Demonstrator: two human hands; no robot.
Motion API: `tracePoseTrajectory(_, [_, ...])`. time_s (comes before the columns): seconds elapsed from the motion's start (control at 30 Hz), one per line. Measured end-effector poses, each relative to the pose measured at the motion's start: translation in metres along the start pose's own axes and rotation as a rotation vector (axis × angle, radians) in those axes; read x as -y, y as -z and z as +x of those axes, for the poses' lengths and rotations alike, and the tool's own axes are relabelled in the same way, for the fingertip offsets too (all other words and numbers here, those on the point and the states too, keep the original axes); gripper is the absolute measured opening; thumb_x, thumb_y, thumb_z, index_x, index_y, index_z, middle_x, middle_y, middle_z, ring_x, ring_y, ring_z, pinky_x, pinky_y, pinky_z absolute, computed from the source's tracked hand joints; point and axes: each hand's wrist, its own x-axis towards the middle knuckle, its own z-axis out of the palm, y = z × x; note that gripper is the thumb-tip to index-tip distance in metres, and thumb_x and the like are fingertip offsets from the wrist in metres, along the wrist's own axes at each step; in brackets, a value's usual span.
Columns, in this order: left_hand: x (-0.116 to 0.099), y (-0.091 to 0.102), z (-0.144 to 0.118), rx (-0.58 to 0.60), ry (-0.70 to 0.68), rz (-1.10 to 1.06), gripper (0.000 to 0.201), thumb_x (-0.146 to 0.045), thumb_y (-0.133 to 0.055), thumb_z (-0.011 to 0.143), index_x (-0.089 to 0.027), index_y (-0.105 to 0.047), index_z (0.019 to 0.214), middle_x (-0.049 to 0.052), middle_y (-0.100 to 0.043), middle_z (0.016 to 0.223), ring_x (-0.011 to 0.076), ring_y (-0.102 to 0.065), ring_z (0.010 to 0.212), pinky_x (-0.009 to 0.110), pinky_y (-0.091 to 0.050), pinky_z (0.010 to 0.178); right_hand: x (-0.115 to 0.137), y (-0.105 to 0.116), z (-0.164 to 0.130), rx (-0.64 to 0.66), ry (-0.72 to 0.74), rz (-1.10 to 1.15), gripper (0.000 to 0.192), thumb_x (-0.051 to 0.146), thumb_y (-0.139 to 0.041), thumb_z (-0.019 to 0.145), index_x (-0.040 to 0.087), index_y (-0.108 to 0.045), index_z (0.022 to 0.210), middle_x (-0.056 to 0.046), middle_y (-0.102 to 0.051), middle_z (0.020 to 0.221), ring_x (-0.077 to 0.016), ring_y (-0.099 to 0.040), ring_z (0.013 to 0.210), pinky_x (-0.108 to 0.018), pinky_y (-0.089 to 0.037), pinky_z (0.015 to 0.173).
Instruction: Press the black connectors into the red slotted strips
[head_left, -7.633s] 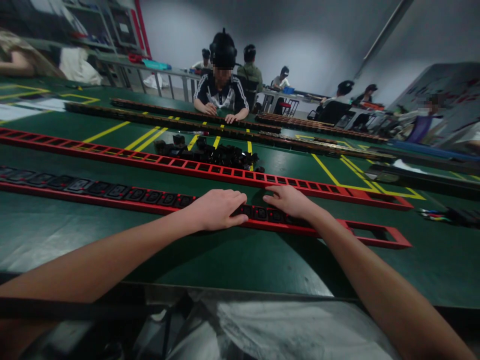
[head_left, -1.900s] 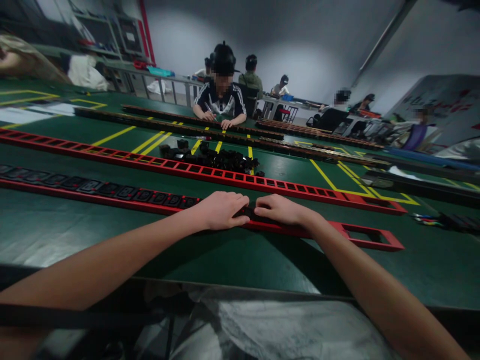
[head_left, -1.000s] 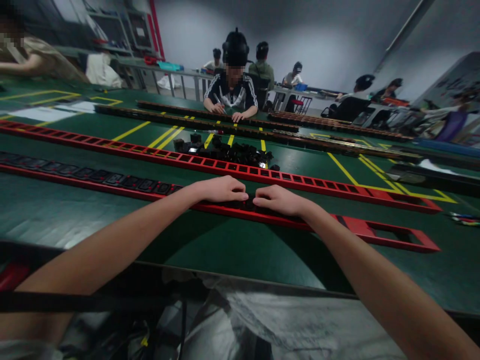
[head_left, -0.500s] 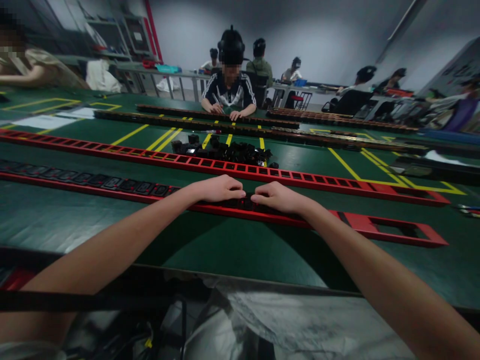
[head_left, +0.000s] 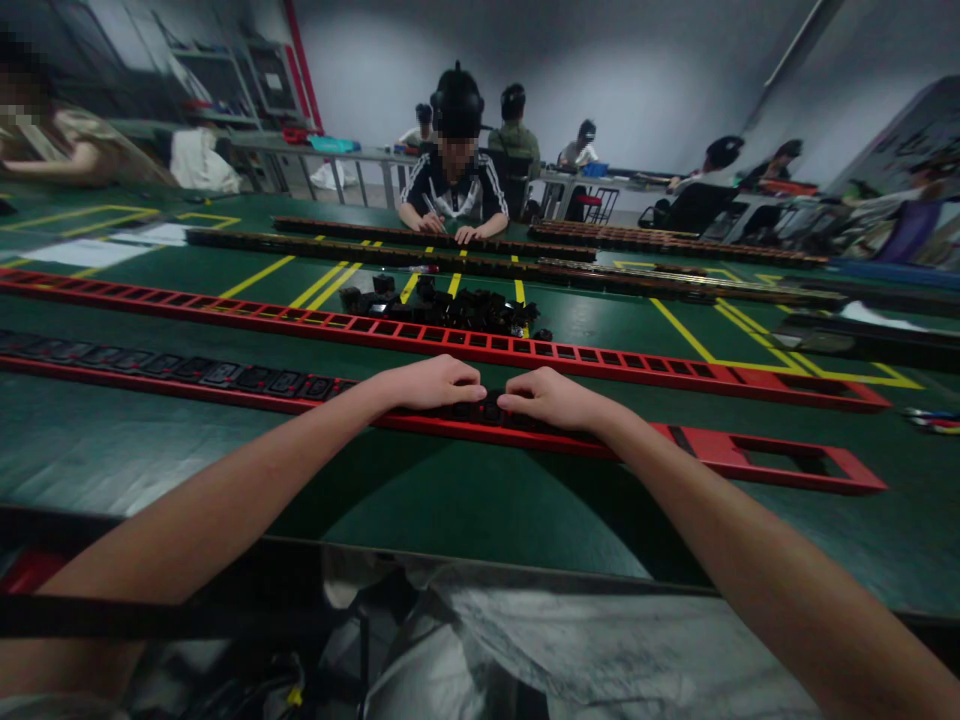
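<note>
Head view: left hand (head_left: 435, 382) and right hand (head_left: 553, 398), fingers bent, rest over black modules (head_left: 491, 407) in the near red frame (head_left: 712, 449) on the green surface (head_left: 450, 485) — whether pinching, I cannot tell.

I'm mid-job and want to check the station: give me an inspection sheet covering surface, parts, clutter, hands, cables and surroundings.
Surface: green table with yellow lines.
Job's things: near red frame holding a row of black modules; slotted far red frame behind it.
Clutter: loose black parts heaped beyond the far red frame; white sheets farther left.
Hands: left hand and right hand at the module row, thumbs apart; grip unclear.
Cables: coloured wires at the right edge; their ends are unclear.
Surroundings: co-worker seated opposite; other people sit behind.
</note>
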Motion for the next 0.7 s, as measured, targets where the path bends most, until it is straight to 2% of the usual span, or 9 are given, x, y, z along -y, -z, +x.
tracePoseTrajectory(0.27, [0.0, 0.0, 0.0, -0.006, -0.008, 0.01, 0.04, -0.048, -0.04, 0.094, -0.017, -0.06, 0.08, 0.0, -0.056, 0.071, 0.0126, -0.05, 0.065, 0.026, -0.033, 0.061, 0.003, 0.002, 0.0, -0.005, -0.003, -0.059, 0.044, 0.053, -0.044, 0.094, 0.017, -0.058, 0.073, 0.0, -0.054, 0.066, -0.0121, -0.045, 0.06, -0.027, -0.03, 0.059])
tracePoseTrajectory(0.4, [0.001, -0.001, 0.0, -0.007, -0.01, 0.016, 0.04, -0.048, -0.04, 0.094, -0.017, -0.06, 0.08, 0.0, -0.056, 0.071, 0.0126, -0.051, 0.065, 0.026, -0.033, 0.061, 0.011, 0.003, -0.007, -0.033, 0.118, -0.182, 0.042, 0.052, -0.042, 0.095, 0.017, -0.065, 0.097, -0.006, -0.066, 0.089, -0.0171, -0.056, 0.076, -0.027, -0.035, 0.067])
tracePoseTrajectory(0.47, [0.002, -0.002, 0.001, -0.013, -0.018, 0.022, 0.039, -0.047, -0.04, 0.094, -0.016, -0.06, 0.08, 0.0, -0.058, 0.072, 0.0127, -0.051, 0.066, 0.026, -0.033, 0.061, 0.019, 0.0, -0.01, -0.03, 0.165, -0.291, 0.049, 0.06, -0.048, 0.091, 0.016, -0.062, 0.107, -0.01, -0.066, 0.102, -0.0217, -0.059, 0.085, -0.029, -0.038, 0.07])
tracePoseTrajectory(0.53, [0.002, -0.002, 0.0, -0.027, -0.025, 0.038, 0.038, -0.046, -0.041, 0.094, -0.016, -0.061, 0.081, 0.001, -0.059, 0.074, 0.013, -0.052, 0.067, 0.025, -0.033, 0.061, 0.027, -0.006, -0.011, -0.036, 0.149, -0.425, 0.058, 0.066, -0.057, 0.083, 0.015, -0.06, 0.11, -0.013, -0.065, 0.107, -0.0259, -0.06, 0.089, -0.031, -0.04, 0.07])
tracePoseTrajectory(0.7, [0.0, 0.002, -0.006, -0.092, 0.035, 0.165, 0.042, -0.051, -0.041, 0.093, -0.017, -0.062, 0.079, 0.002, -0.062, 0.073, 0.0142, -0.053, 0.065, 0.026, -0.032, 0.059, 0.04, -0.012, -0.009, -0.04, 0.08, -0.572, 0.05, 0.057, -0.064, 0.081, 0.015, -0.058, 0.107, -0.015, -0.064, 0.109, -0.0286, -0.061, 0.092, -0.033, -0.042, 0.069])
